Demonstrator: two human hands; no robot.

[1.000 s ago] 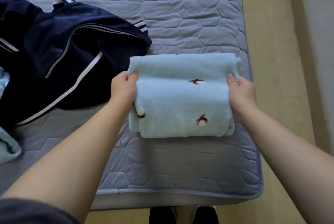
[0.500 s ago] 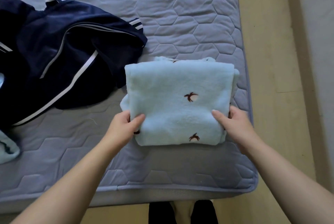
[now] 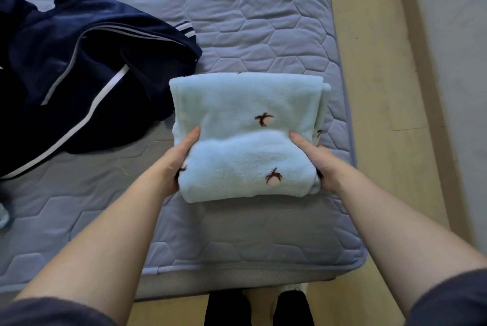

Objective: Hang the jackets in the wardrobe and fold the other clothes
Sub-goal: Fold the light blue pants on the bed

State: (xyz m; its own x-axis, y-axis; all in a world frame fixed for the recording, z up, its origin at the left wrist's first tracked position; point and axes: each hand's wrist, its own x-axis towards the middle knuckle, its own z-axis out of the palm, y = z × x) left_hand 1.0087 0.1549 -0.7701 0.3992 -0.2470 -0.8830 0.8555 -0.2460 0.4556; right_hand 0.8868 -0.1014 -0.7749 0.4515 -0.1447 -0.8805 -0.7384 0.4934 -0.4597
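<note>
Gripping the folded pale-blue fleece garment (image 3: 237, 104), your left hand (image 3: 175, 165) and right hand (image 3: 320, 165) clasp its sides near the right edge of the grey quilted mattress (image 3: 263, 22)

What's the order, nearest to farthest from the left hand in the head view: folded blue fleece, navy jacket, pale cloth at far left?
1. folded blue fleece: held by the left hand, at its left side.
2. navy jacket: on the mattress, left and beyond.
3. pale cloth: frame's far left edge.
</note>
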